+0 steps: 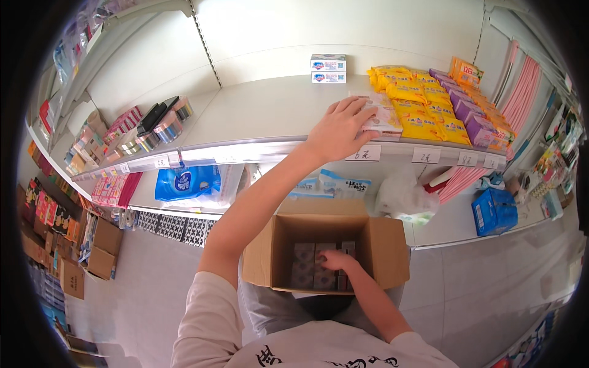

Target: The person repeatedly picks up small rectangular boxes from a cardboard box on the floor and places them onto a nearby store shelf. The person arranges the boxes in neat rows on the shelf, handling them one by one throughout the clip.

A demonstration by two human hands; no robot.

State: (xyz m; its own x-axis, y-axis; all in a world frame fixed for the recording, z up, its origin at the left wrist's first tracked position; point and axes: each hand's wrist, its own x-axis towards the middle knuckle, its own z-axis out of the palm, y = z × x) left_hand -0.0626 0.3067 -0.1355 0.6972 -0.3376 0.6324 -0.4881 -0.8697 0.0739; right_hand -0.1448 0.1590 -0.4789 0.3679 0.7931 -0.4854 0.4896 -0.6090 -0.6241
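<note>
My left hand point(343, 126) reaches up to the shelf, its fingers spread over the left end of a group of small white-and-pink boxes point(385, 117). The thumb lies along their front, near the shelf edge, and the hand hides part of the group. Below, my right hand point(338, 260) is inside an open cardboard carton point(320, 209). Its fingertips touch the small packed boxes point(303, 267) in the carton's bottom; its grip there is unclear. The carton sits at my lap, between my legs and the shelving, with its flaps folded outward.
Yellow soap packs point(418, 122), purple boxes point(481, 129) and orange packs point(469, 73) line the shelf's right. Two stacked Safeguard soap boxes point(328, 69) stand at the back. A black phone-like object point(158, 114) lies on the left goods. The price-tagged shelf edge point(276, 149) overhangs a lower shelf.
</note>
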